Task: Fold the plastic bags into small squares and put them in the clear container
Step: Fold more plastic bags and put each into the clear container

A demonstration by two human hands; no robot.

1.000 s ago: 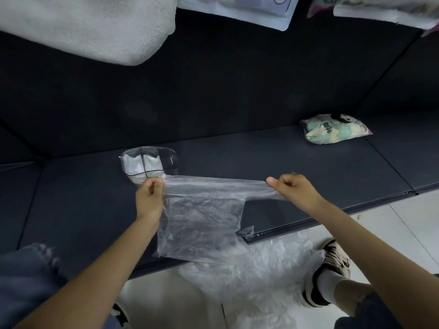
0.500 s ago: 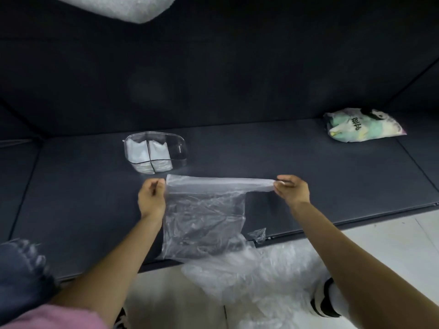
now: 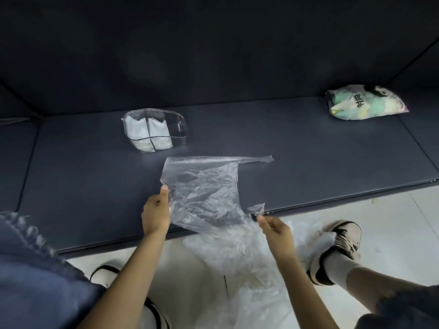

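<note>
A big dark mat (image 3: 308, 150) holds a see-through plastic bag (image 3: 204, 186) lying flat, just in front of the clear container (image 3: 154, 129), which has folded white bags inside. The left hand (image 3: 155, 213) pinches the bag's left edge. The right hand (image 3: 275, 230) pinches its near right corner.

L hand (image 3: 155, 213) + R hand (image 3: 273, 227) pinch plastic bag (image 3: 204, 186) | clear container (image 3: 154, 130) behind

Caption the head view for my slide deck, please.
Both hands, left and right, grip a plastic bag near the container.
</note>
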